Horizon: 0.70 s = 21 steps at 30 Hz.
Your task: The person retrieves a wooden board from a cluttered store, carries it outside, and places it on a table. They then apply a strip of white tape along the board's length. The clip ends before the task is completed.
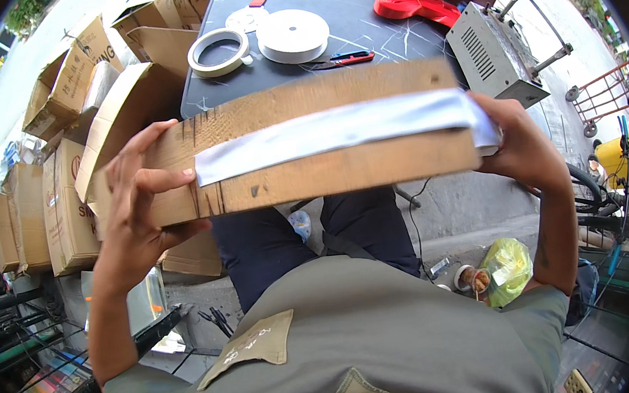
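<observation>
A thick wooden board (342,168) is held up level in front of me, above my lap and the table's near edge. Along its face runs a white strip (323,131), like ribbon or cloth, which wraps over the right end. My left hand (139,189) grips the board's left end, one finger lying by the strip's left tip. At the other end my right hand (517,134) is closed round the board and the folded end of the strip. The right fingers behind the board are hidden, and the board's right part is slightly blurred.
On the dark marbled table (233,93) lie a masking tape roll (199,58), a white ribbon spool (293,34), red-handled thread snips (351,59) and red ribbon (409,9). A grey metal machine (488,52) stands at the right edge. Cardboard boxes (68,209) crowd the left.
</observation>
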Each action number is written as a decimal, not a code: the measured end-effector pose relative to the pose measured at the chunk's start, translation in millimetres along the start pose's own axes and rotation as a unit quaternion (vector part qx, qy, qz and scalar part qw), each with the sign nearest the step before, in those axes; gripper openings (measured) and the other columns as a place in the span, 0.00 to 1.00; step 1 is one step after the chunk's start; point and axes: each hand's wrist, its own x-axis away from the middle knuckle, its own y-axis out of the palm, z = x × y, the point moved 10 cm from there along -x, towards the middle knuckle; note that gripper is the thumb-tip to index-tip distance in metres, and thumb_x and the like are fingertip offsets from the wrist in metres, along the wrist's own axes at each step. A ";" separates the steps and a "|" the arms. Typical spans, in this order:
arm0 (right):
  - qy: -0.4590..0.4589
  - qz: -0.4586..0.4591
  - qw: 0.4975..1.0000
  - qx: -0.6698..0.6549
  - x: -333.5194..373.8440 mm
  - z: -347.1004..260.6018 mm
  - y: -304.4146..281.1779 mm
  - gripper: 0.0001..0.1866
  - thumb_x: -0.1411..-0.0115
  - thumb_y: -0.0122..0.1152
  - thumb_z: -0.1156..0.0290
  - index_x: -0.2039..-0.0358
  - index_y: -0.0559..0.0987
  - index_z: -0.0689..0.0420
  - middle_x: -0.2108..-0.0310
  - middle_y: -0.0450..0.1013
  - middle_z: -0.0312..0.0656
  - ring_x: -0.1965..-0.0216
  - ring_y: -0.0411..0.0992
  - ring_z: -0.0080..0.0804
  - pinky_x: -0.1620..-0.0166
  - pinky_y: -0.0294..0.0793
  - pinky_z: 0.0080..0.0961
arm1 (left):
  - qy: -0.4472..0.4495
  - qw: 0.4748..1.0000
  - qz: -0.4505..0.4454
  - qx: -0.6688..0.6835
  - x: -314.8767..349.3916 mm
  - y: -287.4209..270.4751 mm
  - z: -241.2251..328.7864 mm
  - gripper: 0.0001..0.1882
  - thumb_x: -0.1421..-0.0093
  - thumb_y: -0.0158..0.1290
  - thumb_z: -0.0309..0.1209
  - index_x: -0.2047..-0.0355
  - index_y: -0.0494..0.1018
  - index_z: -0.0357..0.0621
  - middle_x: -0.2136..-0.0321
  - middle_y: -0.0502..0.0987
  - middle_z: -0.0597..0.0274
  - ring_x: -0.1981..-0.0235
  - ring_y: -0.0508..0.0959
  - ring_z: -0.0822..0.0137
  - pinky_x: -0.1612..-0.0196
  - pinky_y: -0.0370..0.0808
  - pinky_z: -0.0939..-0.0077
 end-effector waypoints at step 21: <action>-0.155 0.154 0.959 -0.182 -34.3 -80.5 104.7 0.53 0.58 0.80 0.75 0.33 0.60 0.56 0.46 0.73 0.49 0.51 0.77 0.36 0.49 0.77 0.34 | -0.145 0.730 0.360 0.562 -25.9 8.1 -44.2 0.44 0.35 0.39 0.65 0.32 0.49 0.43 0.39 0.65 0.47 0.40 0.71 0.55 0.44 0.75 0.55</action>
